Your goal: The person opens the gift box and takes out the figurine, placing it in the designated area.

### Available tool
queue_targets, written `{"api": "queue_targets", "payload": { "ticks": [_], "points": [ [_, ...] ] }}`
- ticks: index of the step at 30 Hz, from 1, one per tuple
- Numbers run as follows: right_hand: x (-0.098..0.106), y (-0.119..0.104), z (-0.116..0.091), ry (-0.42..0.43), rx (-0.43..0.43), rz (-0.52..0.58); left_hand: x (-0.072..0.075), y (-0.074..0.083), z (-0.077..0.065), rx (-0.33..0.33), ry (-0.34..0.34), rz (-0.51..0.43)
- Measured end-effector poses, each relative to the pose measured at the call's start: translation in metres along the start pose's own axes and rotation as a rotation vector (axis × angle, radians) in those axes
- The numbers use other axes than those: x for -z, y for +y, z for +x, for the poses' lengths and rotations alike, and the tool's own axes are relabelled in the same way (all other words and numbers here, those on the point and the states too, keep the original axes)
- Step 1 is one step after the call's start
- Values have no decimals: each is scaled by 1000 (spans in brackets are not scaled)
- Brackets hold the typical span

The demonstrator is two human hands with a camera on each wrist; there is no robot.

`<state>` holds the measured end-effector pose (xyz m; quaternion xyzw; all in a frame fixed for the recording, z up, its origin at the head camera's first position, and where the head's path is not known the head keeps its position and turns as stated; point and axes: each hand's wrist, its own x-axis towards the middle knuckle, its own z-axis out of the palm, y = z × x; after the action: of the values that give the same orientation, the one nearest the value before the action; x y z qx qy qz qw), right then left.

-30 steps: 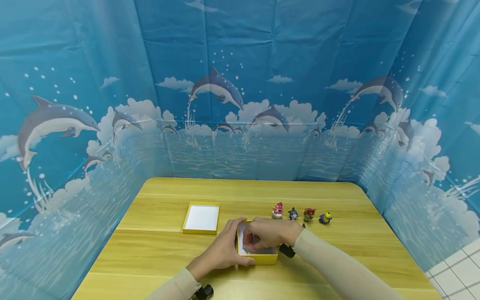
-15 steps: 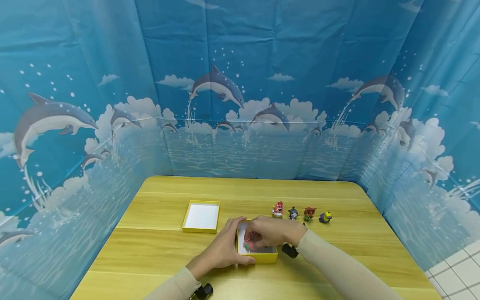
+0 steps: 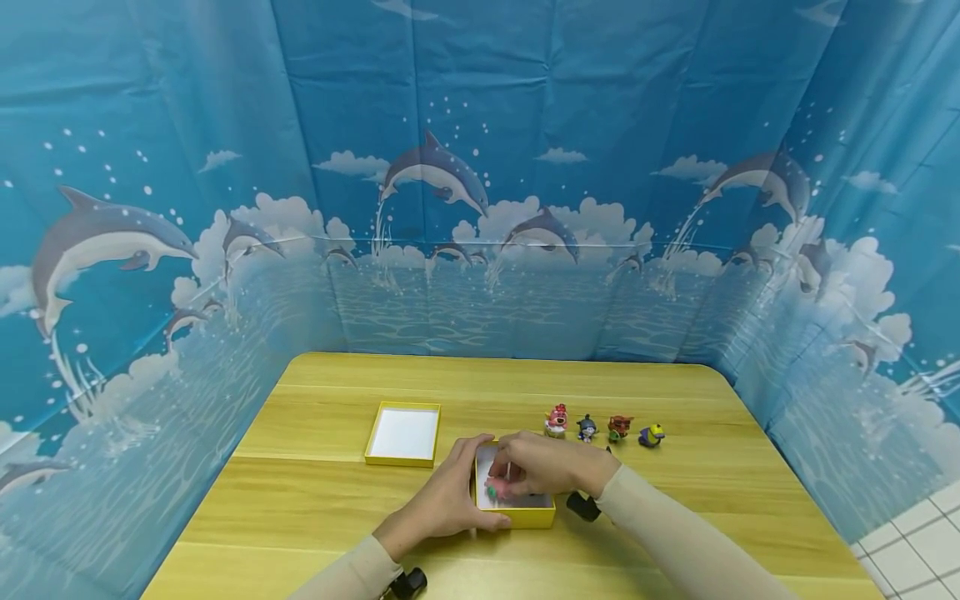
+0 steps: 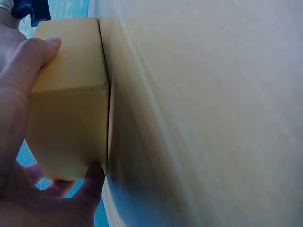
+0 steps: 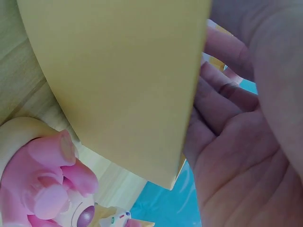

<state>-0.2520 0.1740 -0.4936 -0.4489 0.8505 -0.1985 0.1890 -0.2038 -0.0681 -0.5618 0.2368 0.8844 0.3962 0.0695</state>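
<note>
A yellow box (image 3: 528, 519) with a white inside stands uncovered near the table's front. My left hand (image 3: 444, 502) grips its left side, the thumb along the near wall and fingers round the far corner. In the left wrist view that thumb (image 4: 35, 54) lies on the box wall (image 4: 68, 127). My right hand (image 3: 542, 465) reaches down into the box and pinches a small pink toy figure with a green patch (image 3: 495, 490), partly hidden by the fingers. The right wrist view shows the hand's palm (image 5: 241, 165) at the rim, the figure hidden behind the box wall (image 5: 118, 85).
A shallow yellow lid (image 3: 405, 435), white inside, lies left of the box. Several toy figures stand in a row at right, among them a pink one (image 3: 556, 422) and a yellow-and-purple one (image 3: 651, 435). In the right wrist view, a pink figure (image 5: 38, 184) is close beside the box.
My right hand has shifted slightly, and the pink figure in its fingers has moved a little away from the near wall and turned. My left hand stays on the box.
</note>
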Motion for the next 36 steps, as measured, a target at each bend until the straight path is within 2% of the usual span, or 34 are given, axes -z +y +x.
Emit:
{"api": "queue_targets", "payload": {
  "ticks": [11,20,28,36],
  "points": [
    [-4,5,-6,59,-1,51,0,-1,0,7,-5,2],
    [-9,12,-9,118,24,47,0,0,0,1,-4,9],
    [-8,8,-12,128,18,61,0,-1,-1,1,-3,8],
    [-9,12,-17,168,91,58,1,1,-1,0,5,15]
  ]
}}
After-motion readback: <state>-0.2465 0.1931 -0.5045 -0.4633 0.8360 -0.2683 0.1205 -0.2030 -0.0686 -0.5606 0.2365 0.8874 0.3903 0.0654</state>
